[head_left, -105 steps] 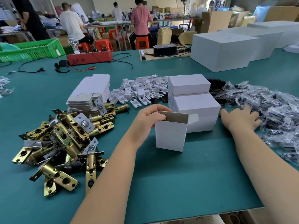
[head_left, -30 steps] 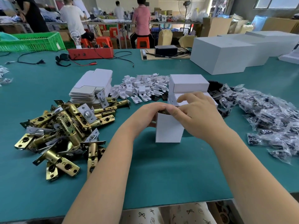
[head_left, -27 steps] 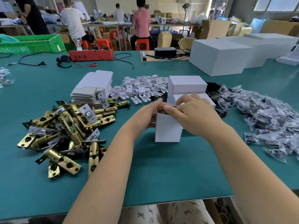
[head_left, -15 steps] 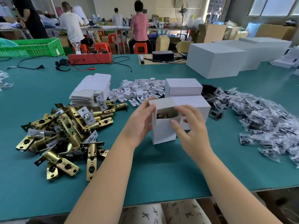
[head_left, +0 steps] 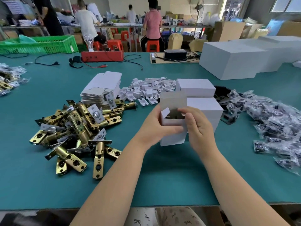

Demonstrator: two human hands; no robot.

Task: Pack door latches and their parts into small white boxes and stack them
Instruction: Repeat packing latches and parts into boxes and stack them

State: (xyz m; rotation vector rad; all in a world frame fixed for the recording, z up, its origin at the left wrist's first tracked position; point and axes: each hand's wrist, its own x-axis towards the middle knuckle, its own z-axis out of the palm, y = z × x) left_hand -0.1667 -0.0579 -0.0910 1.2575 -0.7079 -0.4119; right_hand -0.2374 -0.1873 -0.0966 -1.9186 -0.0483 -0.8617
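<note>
A small white box (head_left: 173, 136) stands upright on the green table, its top open, lid flap up at the back and side flaps partly folded in. Brass latch parts show inside it. My left hand (head_left: 154, 124) grips its left side. My right hand (head_left: 197, 128) holds its right side, fingers on the right flap. Just behind stand two closed white boxes (head_left: 197, 88), one stacked on the other. A heap of brass door latches (head_left: 76, 128) lies to the left.
Flat unfolded boxes (head_left: 101, 88) are stacked behind the latches, with small white plastic parts (head_left: 146, 90) beside them. Bagged dark parts (head_left: 276, 121) spread over the right. Large white cartons (head_left: 236, 59) stand far right. A red tray (head_left: 102, 56) and green basket (head_left: 40, 44) sit at the back; people work beyond.
My right hand came from the bagged parts to the box. The box top was covered by both hands, then opened; now the side flaps are being folded inward.
</note>
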